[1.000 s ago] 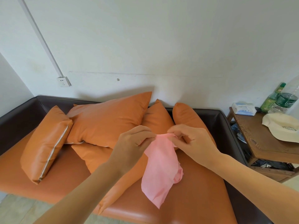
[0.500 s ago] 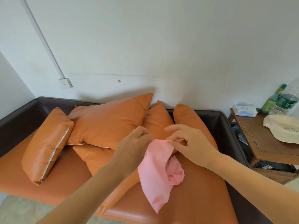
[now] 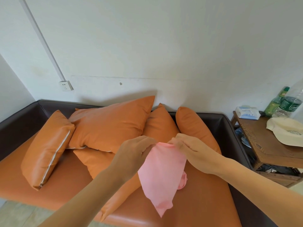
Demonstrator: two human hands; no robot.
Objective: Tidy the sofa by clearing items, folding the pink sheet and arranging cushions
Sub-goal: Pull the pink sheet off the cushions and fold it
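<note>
My left hand (image 3: 136, 154) and right hand (image 3: 191, 149) each pinch the top edge of the pink sheet (image 3: 162, 176), which hangs bunched above the sofa (image 3: 205, 202) seat. If either grip slackens, a corner drops and the fold skews. The far layers seem twisted, though I can't tell. Cushions (image 3: 108, 122) crowd the left; the counter (image 3: 270, 145) hems the right.
</note>
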